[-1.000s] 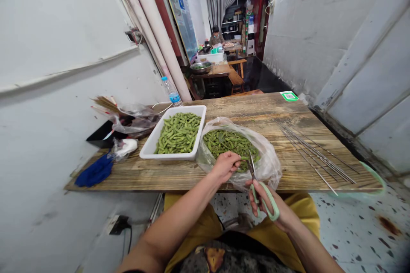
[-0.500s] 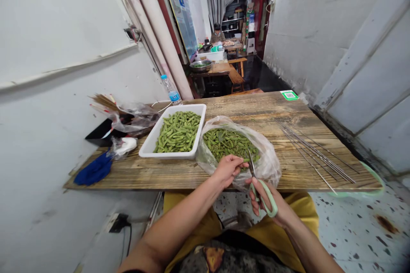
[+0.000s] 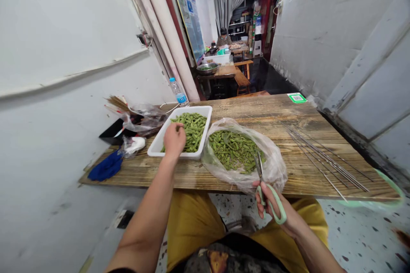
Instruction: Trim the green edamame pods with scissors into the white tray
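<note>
My left hand (image 3: pixel 174 138) hovers over the near end of the white tray (image 3: pixel 156 149) full of green edamame pods (image 3: pixel 194 126), fingers curled down and pinched on a pod. My right hand (image 3: pixel 277 207) sits at the table's front edge, shut on scissors with pale green handles (image 3: pixel 272 204). Their blades point up against the clear plastic bag (image 3: pixel 272 166). That bag lies open on the wooden table (image 3: pixel 288 119), holding more edamame pods (image 3: pixel 233 149).
Several thin metal skewers (image 3: pixel 323 158) lie on the table's right side. At the left are a blue cloth (image 3: pixel 105 168), a black tray with bagged wooden sticks (image 3: pixel 134 117) and a water bottle (image 3: pixel 179 92). White walls close in on both sides; another table (image 3: pixel 221 70) stands beyond.
My left hand has left the bag and swung left to the white tray. My right hand and the scissors stayed near the bag's front; the view shifted slightly.
</note>
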### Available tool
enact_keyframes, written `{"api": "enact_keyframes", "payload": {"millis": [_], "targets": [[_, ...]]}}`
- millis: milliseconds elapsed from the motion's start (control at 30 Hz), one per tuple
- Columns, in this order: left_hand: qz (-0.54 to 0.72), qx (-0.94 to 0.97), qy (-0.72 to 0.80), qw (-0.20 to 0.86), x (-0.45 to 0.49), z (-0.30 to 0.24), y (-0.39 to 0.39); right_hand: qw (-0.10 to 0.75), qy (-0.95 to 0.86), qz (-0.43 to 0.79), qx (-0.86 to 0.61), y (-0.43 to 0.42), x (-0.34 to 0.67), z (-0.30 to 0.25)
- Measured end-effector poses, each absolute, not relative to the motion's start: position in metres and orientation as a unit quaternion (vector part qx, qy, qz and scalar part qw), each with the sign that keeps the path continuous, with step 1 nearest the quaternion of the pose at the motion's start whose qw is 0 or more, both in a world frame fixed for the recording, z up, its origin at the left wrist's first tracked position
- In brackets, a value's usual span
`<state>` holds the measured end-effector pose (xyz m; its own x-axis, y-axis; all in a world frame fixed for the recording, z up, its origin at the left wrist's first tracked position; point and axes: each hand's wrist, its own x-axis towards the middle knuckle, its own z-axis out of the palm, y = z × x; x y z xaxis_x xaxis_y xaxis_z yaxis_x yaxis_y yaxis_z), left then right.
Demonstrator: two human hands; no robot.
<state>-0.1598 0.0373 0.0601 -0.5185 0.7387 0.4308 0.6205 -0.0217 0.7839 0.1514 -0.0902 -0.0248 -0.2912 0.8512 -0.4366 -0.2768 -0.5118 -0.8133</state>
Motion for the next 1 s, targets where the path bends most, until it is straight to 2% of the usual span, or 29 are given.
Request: {"api": "enact_keyframes", "payload": {"millis": [33, 100, 133, 267, 400, 500, 567, 633, 833, 1000], "targets": [[0.464, 0.523, 0.715, -0.004, -0.16, 0.061, 0.037, 0.381, -0.315, 0.741, -0.455, -0.09, 0.151, -0.025], [0.38, 0.597, 0.704, -0.054, -0.144, 0.056, 0.034, 0.383, -0.314, 0.744, -0.449, -0.09, 0.149, -0.027], [0.351, 0.648, 0.674, -0.044, -0.131, 0.051, 0.033, 0.382, -0.313, 0.746, -0.447, -0.09, 0.149, -0.027], [0.135, 0.862, 0.47, 0.131, -0.068, 0.018, 0.037, 0.368, -0.317, 0.749, -0.45, -0.09, 0.148, -0.026], [0.034, 0.885, 0.457, 0.087, -0.038, -0.011, 0.044, 0.363, -0.326, 0.744, -0.457, -0.092, 0.15, -0.022], [0.027, 0.885, 0.463, 0.045, -0.035, -0.017, 0.046, 0.36, -0.336, 0.739, -0.46, -0.092, 0.151, -0.021], [0.045, 0.883, 0.463, 0.055, -0.036, -0.015, 0.045, 0.356, -0.343, 0.739, -0.457, -0.091, 0.151, -0.023], [0.093, 0.869, 0.476, 0.102, -0.036, -0.011, 0.044, 0.35, -0.352, 0.737, -0.458, -0.09, 0.151, -0.027], [0.219, 0.752, 0.515, 0.347, -0.038, -0.007, 0.038, 0.333, -0.396, 0.71, -0.478, -0.085, 0.148, -0.042], [0.222, 0.72, 0.513, 0.411, -0.038, -0.008, 0.032, 0.342, -0.413, 0.709, -0.459, -0.082, 0.146, -0.041]]}}
